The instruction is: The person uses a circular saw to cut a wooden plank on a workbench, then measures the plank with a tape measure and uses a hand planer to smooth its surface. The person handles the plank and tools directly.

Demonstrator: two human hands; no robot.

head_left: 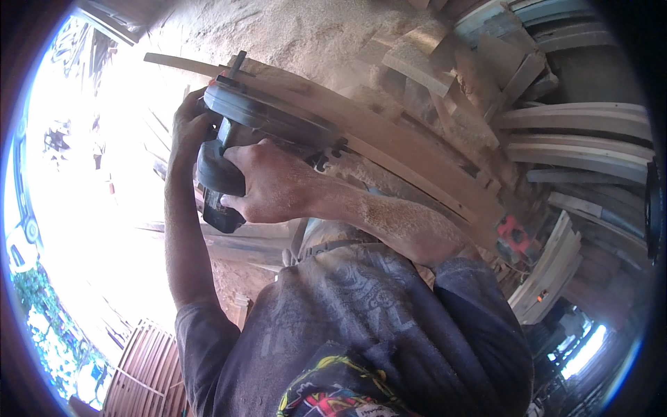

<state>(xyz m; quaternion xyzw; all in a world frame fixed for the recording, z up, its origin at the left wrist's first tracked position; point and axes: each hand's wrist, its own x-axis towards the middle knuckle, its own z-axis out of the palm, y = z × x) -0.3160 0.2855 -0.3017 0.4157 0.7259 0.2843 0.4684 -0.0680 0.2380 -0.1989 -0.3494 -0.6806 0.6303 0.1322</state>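
A dark grey handheld power tool (pixel 271 117) with a long housing rests at the left part of a long wooden piece (pixel 417 160). Closed around the tool's rear grip is my right hand (pixel 267 179), its forearm coated with sawdust. My left hand (pixel 189 118) holds the tool's far left end; some of its fingers are hidden behind the housing. Whether the tool is running cannot be told. The tool's underside, where it meets the wood, is out of sight.
Sawdust (pixel 292 35) is heaped beyond the wood, beside scattered offcuts (pixel 420 66). Curved wooden pieces (pixel 580 121) are stacked at the right. A red and black object (pixel 515 236) lies near my right elbow. Slatted wood (pixel 146 372) stands at the lower left. Glare washes out the left side.
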